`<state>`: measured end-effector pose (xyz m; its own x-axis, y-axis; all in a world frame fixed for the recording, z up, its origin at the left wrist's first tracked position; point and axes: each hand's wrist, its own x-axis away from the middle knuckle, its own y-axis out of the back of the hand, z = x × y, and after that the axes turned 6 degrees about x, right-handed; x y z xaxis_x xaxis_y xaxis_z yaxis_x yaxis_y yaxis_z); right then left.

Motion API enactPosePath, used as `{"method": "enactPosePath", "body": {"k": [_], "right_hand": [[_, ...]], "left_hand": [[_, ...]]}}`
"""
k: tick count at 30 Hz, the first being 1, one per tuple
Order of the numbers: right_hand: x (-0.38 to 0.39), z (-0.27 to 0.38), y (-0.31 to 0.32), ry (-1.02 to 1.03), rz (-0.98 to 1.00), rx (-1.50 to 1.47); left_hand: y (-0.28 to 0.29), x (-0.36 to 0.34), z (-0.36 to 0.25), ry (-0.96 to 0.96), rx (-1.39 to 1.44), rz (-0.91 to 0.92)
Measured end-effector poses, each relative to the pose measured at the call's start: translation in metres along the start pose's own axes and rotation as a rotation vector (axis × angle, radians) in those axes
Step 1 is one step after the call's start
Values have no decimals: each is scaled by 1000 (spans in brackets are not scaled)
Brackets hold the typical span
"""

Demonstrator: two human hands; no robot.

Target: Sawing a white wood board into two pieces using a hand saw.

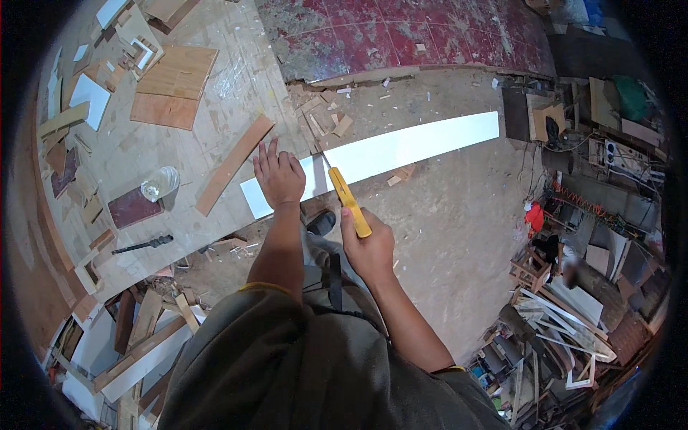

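A long white board [416, 147] lies across the worktable's right edge, most of its length jutting out over the floor to the right. My left hand [281, 175] lies flat on the board's left part, fingers stretched out. My right hand [369, 244] is wrapped round the yellow handle of a handsaw [345, 197]. The thin blade reaches up and away across the board, just right of my left hand. How deep the blade sits in the board I cannot tell. Beside my left hand, a narrow brown wood strip [233, 168] rests on the table.
On the worktable [186, 229] are a brown plywood panel [174, 86], a clear plastic container [160, 184], a dark red plate [135, 208] and a black tool [143, 244]. Offcuts [147, 319] pile up at lower left. Wood scraps [566, 322] and cables crowd the right side, where another person is.
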<state>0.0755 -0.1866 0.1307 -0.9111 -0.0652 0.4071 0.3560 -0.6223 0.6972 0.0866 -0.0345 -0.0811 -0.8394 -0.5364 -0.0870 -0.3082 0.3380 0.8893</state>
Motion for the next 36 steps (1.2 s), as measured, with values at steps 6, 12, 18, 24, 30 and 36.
{"method": "enactPosePath", "body": {"k": [6, 12, 18, 24, 30, 36], "right_hand": [[4, -13, -7, -52, -68, -95], [19, -37, -10, -129, -65, -210], [47, -45, -1, -71, -30, -98], [142, -70, 56, -61, -30, -138], [184, -74, 108, -148, -109, -160], [101, -67, 81, -54, -210, -296]], "left_hand": [[-5, 0, -3, 6, 19, -16], [-8, 3, -4, -1, 11, -6], [-15, 4, 2, -5, -9, -23], [-9, 0, -3, -17, -21, -24], [-11, 2, 3, -12, -46, -18], [-10, 2, -1, -47, -35, -57]]}}
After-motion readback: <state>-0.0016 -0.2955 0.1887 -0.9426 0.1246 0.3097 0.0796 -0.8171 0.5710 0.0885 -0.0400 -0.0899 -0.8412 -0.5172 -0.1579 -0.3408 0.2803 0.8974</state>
